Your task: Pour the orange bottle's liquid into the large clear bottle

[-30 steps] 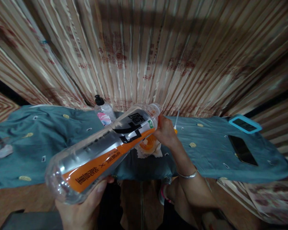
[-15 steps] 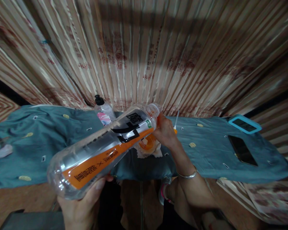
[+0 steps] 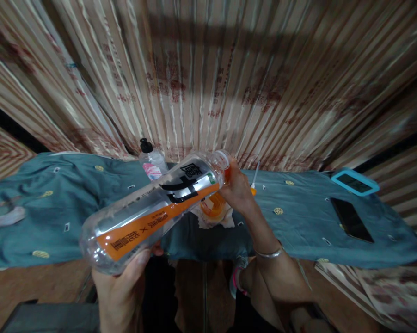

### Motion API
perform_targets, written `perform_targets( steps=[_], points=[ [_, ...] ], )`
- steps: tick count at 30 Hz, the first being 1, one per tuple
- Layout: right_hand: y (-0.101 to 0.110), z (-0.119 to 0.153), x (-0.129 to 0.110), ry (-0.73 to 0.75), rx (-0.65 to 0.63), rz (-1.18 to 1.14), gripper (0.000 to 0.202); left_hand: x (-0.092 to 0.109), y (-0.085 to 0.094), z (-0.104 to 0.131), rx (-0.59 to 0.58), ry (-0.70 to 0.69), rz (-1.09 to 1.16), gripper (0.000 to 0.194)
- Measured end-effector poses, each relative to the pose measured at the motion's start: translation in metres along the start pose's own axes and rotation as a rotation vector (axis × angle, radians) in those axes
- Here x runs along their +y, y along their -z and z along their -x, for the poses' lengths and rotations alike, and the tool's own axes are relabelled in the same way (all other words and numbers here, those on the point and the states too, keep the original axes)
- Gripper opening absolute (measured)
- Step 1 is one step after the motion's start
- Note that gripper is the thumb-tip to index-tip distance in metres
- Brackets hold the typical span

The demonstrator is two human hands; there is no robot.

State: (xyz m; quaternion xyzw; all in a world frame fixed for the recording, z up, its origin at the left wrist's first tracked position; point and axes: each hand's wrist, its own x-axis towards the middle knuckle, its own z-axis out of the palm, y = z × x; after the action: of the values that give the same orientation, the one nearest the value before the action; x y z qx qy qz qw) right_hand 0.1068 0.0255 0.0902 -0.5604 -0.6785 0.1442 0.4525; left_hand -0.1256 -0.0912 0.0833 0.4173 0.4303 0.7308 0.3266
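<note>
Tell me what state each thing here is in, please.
Large clear bottle: tilted, held by left hand and right hand, no liquid visible
Black-topped bottle: standing, top on
Orange container: partly hidden, contents unclear
Black phone: lying flat, screen dark
Blue-framed device: lying down, display unreadable
Teal cloth: spread out, creased

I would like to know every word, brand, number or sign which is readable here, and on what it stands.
"×": orange band of the large clear bottle.
Its other characters: too distorted to quote surely.
Black-capped bottle, pink label: too small.
Curtain, dark red characters: blurred.
Blue-framed display: digits unclear.
</note>
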Motion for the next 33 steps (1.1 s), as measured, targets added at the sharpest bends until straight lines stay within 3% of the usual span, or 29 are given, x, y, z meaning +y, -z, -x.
perform_targets(
  steps=[10,21,33],
  points=[
    [-0.0032,-0.0005,0.0037,0.045,0.045,-0.024,0.066,-0.0015,0.0002,0.0025,-0.008,0.009,0.026,0.026],
    [0.0003,-0.0009,-0.0026,0.082,-0.002,0.01,0.022,-0.0044,0.0012,0.0064,-0.009,0.011,0.036,0.031],
    [-0.0012,0.0001,-0.0005,0.068,0.007,0.03,0.015,-0.0009,0.0023,0.0064,-0.036,0.013,0.029,0.033]
  ],
)
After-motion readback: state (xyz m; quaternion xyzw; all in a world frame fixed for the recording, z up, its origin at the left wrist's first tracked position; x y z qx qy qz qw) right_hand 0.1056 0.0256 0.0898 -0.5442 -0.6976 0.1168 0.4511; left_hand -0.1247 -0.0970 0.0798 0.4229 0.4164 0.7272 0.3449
